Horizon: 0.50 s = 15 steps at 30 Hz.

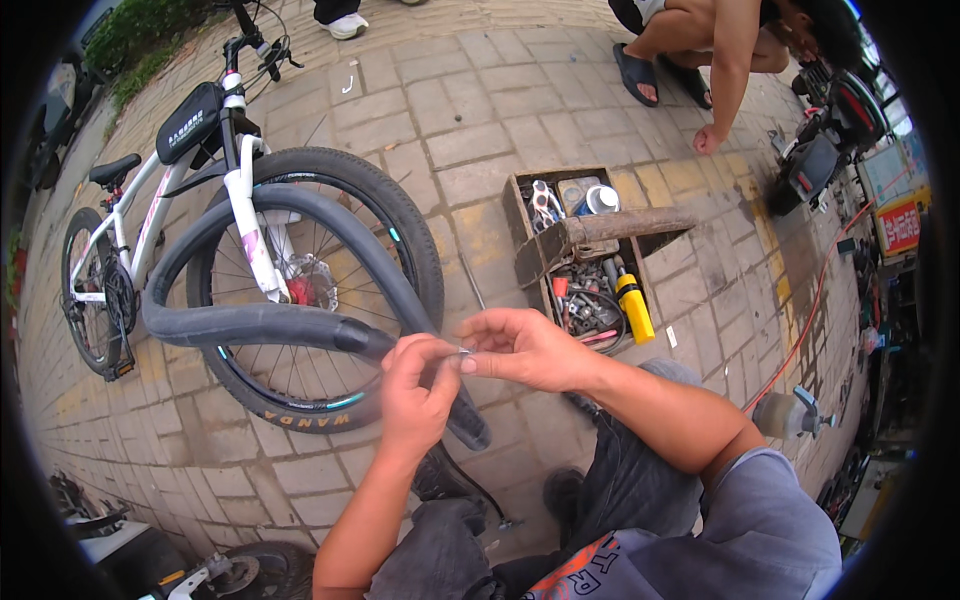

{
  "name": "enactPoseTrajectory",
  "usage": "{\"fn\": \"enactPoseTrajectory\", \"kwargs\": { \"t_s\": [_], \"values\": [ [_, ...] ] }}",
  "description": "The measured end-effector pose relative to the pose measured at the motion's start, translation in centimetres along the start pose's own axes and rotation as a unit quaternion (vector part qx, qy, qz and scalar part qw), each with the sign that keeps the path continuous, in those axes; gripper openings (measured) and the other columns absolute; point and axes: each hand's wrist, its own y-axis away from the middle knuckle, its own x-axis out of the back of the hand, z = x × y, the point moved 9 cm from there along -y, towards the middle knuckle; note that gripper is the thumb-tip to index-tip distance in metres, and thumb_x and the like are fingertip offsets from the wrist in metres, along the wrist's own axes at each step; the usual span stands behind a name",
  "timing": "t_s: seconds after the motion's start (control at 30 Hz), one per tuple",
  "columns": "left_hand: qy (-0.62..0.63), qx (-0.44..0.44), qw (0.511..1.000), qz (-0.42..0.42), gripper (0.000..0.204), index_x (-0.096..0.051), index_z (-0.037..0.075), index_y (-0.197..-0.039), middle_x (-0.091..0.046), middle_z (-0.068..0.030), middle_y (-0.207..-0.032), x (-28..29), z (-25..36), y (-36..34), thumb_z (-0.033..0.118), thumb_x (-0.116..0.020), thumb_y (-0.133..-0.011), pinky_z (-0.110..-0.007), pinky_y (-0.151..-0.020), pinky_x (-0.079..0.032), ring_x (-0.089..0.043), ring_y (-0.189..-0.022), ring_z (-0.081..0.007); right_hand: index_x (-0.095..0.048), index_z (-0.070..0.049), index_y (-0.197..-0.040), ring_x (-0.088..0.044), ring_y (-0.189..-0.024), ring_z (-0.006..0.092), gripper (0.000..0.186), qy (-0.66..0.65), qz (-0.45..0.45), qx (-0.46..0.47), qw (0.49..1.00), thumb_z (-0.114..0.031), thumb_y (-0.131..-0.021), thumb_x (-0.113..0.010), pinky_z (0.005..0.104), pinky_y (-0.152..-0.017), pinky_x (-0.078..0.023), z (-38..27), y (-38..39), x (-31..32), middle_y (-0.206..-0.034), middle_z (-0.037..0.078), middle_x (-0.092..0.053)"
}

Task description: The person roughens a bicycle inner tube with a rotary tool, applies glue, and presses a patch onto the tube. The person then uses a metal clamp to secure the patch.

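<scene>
A dark grey bicycle inner tube [240, 325], partly inflated, loops in front of the bicycle's front wheel [425, 250] and hangs down past my hands. My left hand [415, 385] is closed, pinching the tube at its near part. Right beside it, my right hand [525, 350] is closed too, its thumb and forefinger meeting at a small shiny metal piece, seemingly the tube's valve [465, 352]. The fingertips of both hands nearly touch there; a little motion blur hides the detail. The white bicycle [145, 220] stands to the left with a black frame bag [190, 122].
An open wooden toolbox [515, 200] with tools and a yellow cylinder [634, 308] stands ahead on the brick paving. Another person's hand [708, 138] reaches down at the upper right near a scooter [830, 150]. A red hose [815, 310] and a capped jug [780, 413] are at the right.
</scene>
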Motion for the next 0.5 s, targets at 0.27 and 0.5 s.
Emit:
{"fn": "enactPoseTrajectory", "kwargs": {
  "t_s": [0.27,0.5],
  "values": [
    [0.116,0.013,0.993,0.015,0.022,-0.059,0.002,-0.1,-0.063,-0.0067,-0.097,0.2,-0.6,0.3,0.002,-0.071,-0.082,-0.036,-0.085,-0.045,-0.058,-0.095,-0.0232,-0.062,0.001,-0.117,-0.065,-0.087,0.0122,0.031,-0.144,-0.047,-0.166,0.974,-0.001,-0.088,-0.071,0.0285,-0.077,-0.054,2.3,0.1,-0.8,-0.102,0.006,-0.069],
    [0.023,-0.01,0.999,-0.035,0.034,-0.048,0.002,-0.112,-0.056,-0.0058,-0.101,-0.3,-0.6,0.6,-0.009,-0.066,-0.085,-0.028,-0.087,-0.045,-0.056,-0.097,-0.0132,-0.062,-0.003,-0.112,-0.061,-0.089,0.0111,0.031,-0.178,-0.078,-0.142,0.971,0.0,-0.083,-0.071,0.0286,-0.078,-0.051,2.3,0.5,-0.8,-0.103,0.002,-0.065]
  ]
}}
